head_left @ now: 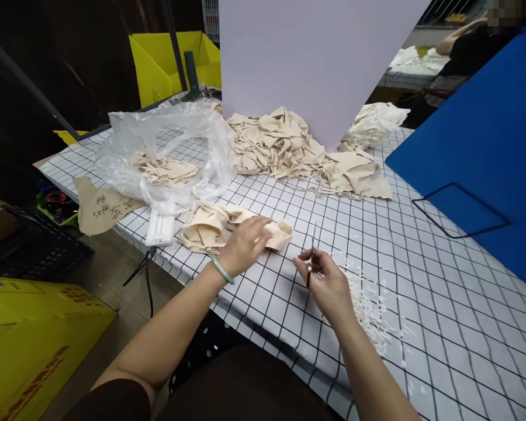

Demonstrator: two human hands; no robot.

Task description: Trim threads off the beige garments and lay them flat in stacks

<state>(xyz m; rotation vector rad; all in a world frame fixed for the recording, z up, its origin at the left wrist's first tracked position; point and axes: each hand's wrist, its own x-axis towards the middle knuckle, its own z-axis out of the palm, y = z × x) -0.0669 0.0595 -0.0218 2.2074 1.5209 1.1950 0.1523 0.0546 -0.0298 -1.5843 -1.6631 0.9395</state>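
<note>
My left hand (244,244) lies over a beige cloth garment piece (206,227), its fingers stretched out across the right part of the fabric. The cloth is crumpled, with a rounded, cup-like fold at its left and a curled end (284,231) just past my fingertips. In my right hand (329,283) is a small pair of scissors (312,260), blades pointing away from me. They are apart from the cloth, a little to its right. Small white scraps (370,310) lie scattered beside my right wrist.
Behind the cloth rises a heap of beige pieces (280,143) against a pale board (315,58). A clear plastic bag (166,128) holds more pieces. A white power strip (160,227) sits at the table edge. On the right stands a blue board (486,146); another person (460,55) is beyond.
</note>
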